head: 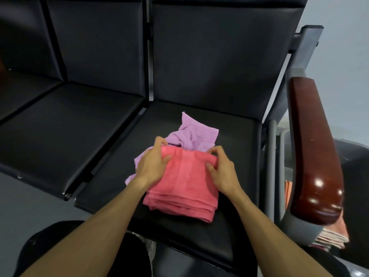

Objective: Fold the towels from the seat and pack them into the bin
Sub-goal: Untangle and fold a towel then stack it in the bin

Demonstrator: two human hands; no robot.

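Black padded seats in a joined row fill the view, and the rightmost seat (229, 136) carries the towels. On its cushion lies a pink towel (185, 182), folded into a thick, roughly square stack, its layered edges showing along the near side and a woven band running across its top face. Behind it and partly under its far edge sits a lilac towel (191, 134), crumpled and unfolded, one corner sticking up toward the backrest and another part spilling out to the left.

Both hands rest on the far edge of the pink towel. On the far left corner, the left hand (153, 164) has its fingers curled over the fold. At the far right corner, the right hand (221, 168) pinches the fold between thumb and fingers.

To the right stands a glossy reddish-brown wooden armrest (315, 148), with striped orange fabric (337, 230) low beyond it.
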